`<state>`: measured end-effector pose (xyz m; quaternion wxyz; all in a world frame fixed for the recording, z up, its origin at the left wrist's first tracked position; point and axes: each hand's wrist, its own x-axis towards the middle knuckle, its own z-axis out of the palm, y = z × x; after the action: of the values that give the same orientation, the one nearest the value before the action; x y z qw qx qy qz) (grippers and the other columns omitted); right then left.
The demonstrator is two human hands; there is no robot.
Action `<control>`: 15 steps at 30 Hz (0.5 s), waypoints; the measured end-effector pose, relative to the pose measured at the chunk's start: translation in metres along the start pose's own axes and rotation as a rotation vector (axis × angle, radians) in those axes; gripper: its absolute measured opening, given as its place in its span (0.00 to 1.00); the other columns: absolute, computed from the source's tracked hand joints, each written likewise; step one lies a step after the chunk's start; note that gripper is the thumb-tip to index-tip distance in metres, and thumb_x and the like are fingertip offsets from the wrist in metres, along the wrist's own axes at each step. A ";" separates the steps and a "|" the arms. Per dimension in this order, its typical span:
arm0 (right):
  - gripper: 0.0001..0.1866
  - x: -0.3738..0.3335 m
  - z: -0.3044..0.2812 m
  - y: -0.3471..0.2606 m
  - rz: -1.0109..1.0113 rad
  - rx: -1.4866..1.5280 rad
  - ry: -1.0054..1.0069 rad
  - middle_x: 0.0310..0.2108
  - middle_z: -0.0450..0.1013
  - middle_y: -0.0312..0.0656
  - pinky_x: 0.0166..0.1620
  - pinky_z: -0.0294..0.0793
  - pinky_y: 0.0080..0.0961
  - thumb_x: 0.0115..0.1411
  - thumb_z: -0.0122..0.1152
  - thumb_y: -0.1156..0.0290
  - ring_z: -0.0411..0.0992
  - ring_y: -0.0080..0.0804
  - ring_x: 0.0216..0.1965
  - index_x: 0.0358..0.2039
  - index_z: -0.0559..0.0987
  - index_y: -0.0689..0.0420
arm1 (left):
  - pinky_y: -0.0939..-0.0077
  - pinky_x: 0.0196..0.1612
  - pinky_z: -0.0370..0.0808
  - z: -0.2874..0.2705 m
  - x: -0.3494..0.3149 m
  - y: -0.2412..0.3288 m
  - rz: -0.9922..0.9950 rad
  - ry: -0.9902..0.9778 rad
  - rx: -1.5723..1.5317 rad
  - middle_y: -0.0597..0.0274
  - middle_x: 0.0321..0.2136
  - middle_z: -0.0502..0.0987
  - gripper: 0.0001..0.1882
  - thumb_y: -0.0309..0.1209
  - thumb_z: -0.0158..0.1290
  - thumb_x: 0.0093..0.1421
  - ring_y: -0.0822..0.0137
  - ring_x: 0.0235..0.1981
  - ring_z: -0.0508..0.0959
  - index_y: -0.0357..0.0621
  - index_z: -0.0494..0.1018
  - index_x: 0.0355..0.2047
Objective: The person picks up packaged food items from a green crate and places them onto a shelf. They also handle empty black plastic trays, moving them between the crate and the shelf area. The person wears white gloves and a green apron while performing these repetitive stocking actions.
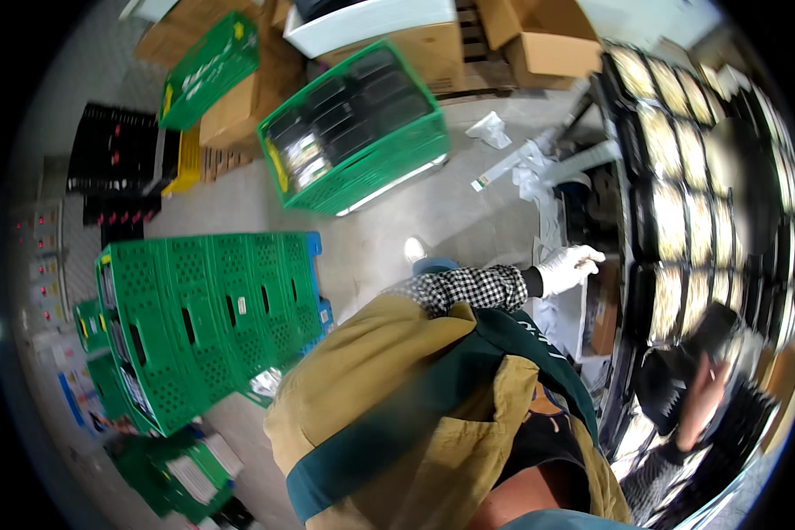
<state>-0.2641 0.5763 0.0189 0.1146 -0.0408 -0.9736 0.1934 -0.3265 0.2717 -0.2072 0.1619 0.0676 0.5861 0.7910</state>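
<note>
My left hand (570,269), in a white glove with a black-and-white checked sleeve, reaches toward the rack at right. Its fingers are stretched out, and nothing shows in them. At lower right my right hand (703,399), its fingers bare, is closed on a black plastic tray (665,382); blur hides exactly where the fingers grip. Just beyond it is another dark, blurred piece (714,329). Rows of black trays (669,221) with pale, stringy contents fill the rack beside both hands.
Stacked green crates (225,309) stand at left. A green crate of black trays (353,128) is ahead, near cardboard boxes (552,53). Crumpled white plastic (490,131) lies on the grey floor (371,238). Black crates (119,150) are piled at far left.
</note>
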 end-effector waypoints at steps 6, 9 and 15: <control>0.12 0.087 0.233 -0.317 -0.421 0.260 -0.277 0.21 0.64 0.48 0.25 0.65 0.31 0.59 0.59 0.68 0.63 0.36 0.20 0.31 0.66 0.60 | 0.80 0.33 0.75 -0.231 -0.123 0.074 -0.067 0.740 0.128 0.58 0.35 0.76 0.18 0.25 0.48 0.60 0.73 0.27 0.74 0.40 0.66 0.51; 0.16 0.094 0.367 -0.461 -0.652 0.512 -0.358 0.23 0.64 0.47 0.28 0.66 0.30 0.58 0.61 0.63 0.63 0.39 0.23 0.31 0.67 0.62 | 0.80 0.34 0.75 -0.336 -0.243 0.092 0.030 1.121 0.084 0.59 0.35 0.76 0.17 0.24 0.47 0.60 0.73 0.29 0.74 0.41 0.66 0.51; 0.23 0.030 0.618 -0.699 -0.336 1.119 -1.106 0.28 0.69 0.35 0.32 0.65 0.17 0.57 0.62 0.59 0.64 0.18 0.30 0.43 0.71 0.65 | 0.81 0.32 0.73 -0.394 -0.453 0.030 -0.029 1.826 -0.100 0.58 0.40 0.75 0.16 0.28 0.46 0.62 0.73 0.29 0.75 0.40 0.66 0.51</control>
<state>-0.4650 -0.2915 -0.2609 -0.3534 0.2713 -0.6411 0.6249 -0.0237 -0.2453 -0.2609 -0.3518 -0.5988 0.4524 0.5594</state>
